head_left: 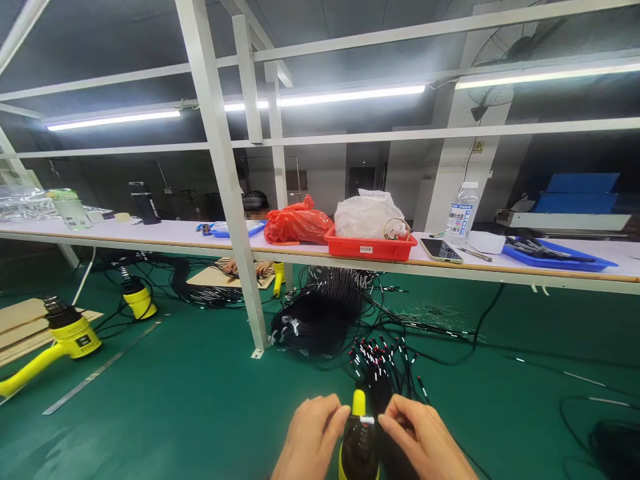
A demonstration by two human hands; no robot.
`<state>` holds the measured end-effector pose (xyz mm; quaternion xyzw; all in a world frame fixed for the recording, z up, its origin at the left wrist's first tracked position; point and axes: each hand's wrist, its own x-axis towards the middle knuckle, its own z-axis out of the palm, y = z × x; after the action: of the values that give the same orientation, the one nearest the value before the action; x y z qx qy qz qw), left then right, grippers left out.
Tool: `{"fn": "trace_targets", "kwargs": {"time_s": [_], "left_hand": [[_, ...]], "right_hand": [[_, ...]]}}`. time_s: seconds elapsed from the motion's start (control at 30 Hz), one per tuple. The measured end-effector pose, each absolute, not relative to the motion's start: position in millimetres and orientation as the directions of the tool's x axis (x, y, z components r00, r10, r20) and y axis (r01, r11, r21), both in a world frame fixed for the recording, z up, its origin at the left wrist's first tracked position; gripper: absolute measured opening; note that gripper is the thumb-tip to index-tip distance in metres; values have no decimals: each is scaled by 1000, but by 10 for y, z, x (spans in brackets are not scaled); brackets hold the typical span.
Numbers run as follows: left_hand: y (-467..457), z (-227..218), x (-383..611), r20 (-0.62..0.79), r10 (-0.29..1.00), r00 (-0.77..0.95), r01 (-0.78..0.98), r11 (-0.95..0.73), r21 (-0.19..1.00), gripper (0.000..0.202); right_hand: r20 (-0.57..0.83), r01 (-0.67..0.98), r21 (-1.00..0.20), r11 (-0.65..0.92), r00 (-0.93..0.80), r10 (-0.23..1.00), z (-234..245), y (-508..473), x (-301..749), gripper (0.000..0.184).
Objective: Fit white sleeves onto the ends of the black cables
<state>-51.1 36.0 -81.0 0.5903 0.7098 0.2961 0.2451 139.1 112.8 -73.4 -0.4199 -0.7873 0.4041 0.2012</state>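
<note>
At the bottom centre, my left hand (pixel 314 432) and my right hand (pixel 425 437) face each other, each with thumb and finger pinched. Between the fingertips runs a thin black cable with a short white sleeve (pixel 367 420) on it. Directly behind and below the sleeve is a yellow and black heat gun (pixel 359 457), between my hands. Just beyond lies a bundle of black cables (pixel 377 363) with white sleeves and red tips. The exact ends in my fingertips are too small to make out.
Coiled black cables (pixel 317 320) lie on the green bench mat (pixel 190 400). More yellow heat guns (pixel 80 337) stand at left, near a metal ruler (pixel 103 367). A white post (pixel 225 167) rises from the bench. The shelf carries a red tray (pixel 371 249) and a bottle (pixel 464 213). Another person's hands (pixel 263 267) show behind.
</note>
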Motion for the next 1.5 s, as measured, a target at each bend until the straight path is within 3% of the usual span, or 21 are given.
{"fn": "trace_targets", "kwargs": {"time_s": [0.23, 0.4, 0.6, 0.83, 1.0, 1.23, 1.37, 1.5], "left_hand": [[385, -787, -509, 31, 990, -135, 637, 63, 769, 22], [386, -873, -526, 23, 979, -202, 696, 127, 706, 29], [366, -849, -526, 55, 989, -137, 652, 49, 757, 24], [396, -880, -520, 21, 985, -172, 694, 105, 712, 35], [373, -821, -520, 88, 988, -125, 634, 11, 773, 20], [392, -1065, -542, 208, 939, -273, 685, 38, 728, 31], [366, -927, -538, 152, 973, -175, 668, 4, 744, 27], [345, -819, -552, 146, 985, -95, 641, -52, 766, 18]], "right_hand": [[8, 485, -804, 345, -571, 821, -797, 1162, 1411, 28], [-20, 601, -713, 361, -532, 847, -835, 1152, 1434, 37], [-5, 517, -784, 343, -557, 830, -787, 1118, 1411, 30], [-34, 578, -741, 343, -541, 840, -766, 1098, 1397, 36], [21, 478, -804, 353, -571, 820, -811, 1127, 1391, 25], [-57, 567, -755, 331, -558, 828, -783, 1105, 1393, 40], [-7, 457, -832, 316, -577, 817, -768, 1108, 1357, 30], [32, 435, -834, 340, -576, 817, -786, 1128, 1371, 24]]}}
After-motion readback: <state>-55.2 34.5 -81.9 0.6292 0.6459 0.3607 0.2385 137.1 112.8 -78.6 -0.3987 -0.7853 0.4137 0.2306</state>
